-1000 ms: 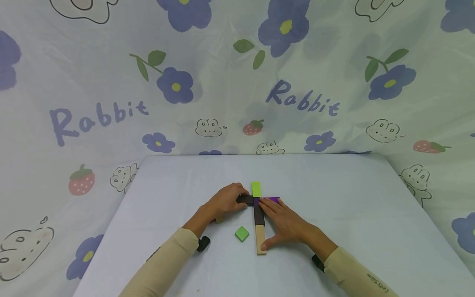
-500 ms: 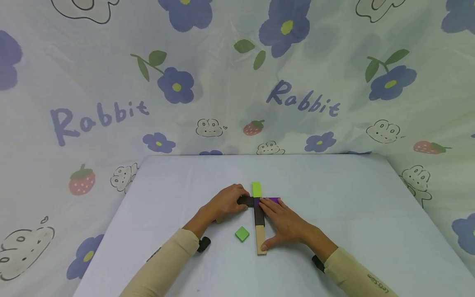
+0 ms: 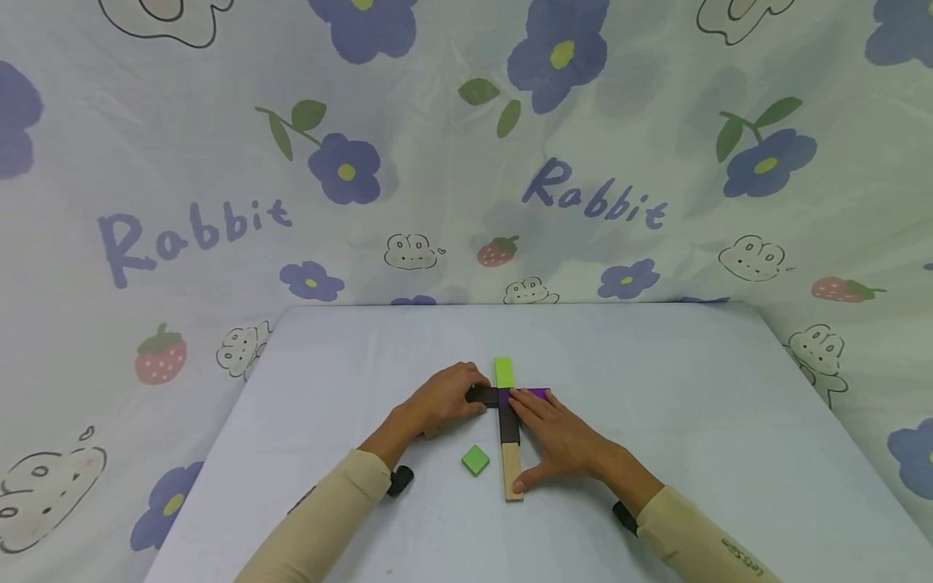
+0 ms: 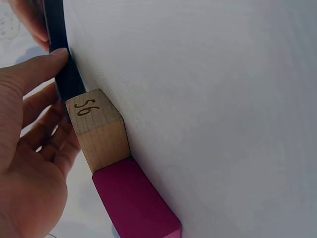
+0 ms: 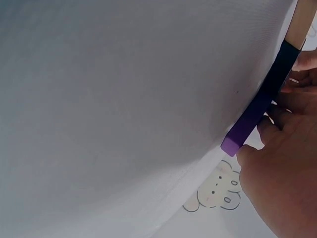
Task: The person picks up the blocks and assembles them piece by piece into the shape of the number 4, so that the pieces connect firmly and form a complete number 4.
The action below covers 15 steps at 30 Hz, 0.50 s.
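My left hand (image 3: 446, 395) pinches a black block (image 3: 487, 394), thumb on the near side, against the left of an upright row of blocks. Lime green (image 3: 504, 372) tops that row, a dark brown block (image 3: 509, 425) lies below it, and a plain wooden block (image 3: 512, 470) ends it. From the right, my right hand (image 3: 564, 441) rests straight fingers on the dark and purple blocks (image 3: 541, 393), its thumb touching the wooden block's lower end. In the left wrist view, a wooden block marked 56 (image 4: 99, 114) and a magenta block (image 4: 133, 198) continue the black block's line.
A small green block (image 3: 475, 460) lies apart on the white table (image 3: 656, 380), between the forearms. Behind the table hangs a printed cloth (image 3: 437, 178) with flowers and rabbits. A black wrist device (image 3: 400, 480) shows by the left sleeve.
Magenta seen beside the left wrist a second ago is now hidden in the head view. Both hands otherwise keep their places on the blocks.
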{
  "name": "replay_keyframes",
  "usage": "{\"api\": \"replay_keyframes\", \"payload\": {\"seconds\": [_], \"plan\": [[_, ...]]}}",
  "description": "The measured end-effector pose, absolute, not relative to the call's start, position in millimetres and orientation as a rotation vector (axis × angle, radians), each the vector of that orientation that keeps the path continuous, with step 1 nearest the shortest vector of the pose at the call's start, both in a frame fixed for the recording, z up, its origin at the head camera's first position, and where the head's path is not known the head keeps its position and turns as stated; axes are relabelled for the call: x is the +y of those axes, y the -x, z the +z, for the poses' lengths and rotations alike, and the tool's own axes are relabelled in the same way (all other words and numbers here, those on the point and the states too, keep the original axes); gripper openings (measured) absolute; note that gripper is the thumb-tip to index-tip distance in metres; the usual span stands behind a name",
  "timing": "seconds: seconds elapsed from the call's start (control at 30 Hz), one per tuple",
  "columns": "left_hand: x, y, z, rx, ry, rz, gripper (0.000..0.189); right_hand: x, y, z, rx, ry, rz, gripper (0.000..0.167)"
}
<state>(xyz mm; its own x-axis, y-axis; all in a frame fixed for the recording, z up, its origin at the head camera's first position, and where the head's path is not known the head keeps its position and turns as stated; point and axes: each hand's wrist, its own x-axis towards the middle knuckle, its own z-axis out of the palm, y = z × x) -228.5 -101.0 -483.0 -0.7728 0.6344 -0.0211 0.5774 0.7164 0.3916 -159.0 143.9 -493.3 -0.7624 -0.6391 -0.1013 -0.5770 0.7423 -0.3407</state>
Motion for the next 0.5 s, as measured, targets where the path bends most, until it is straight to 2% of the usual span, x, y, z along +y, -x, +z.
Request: {"api": "replay_keyframes", "payload": {"seconds": [0.5], "plan": [[-101.2, 229.1, -484.7, 2.763, -0.992, 0.578, 0.038, 143.6, 158.8, -494.2, 2.737, 0.940, -0.431, 0.133]]}}
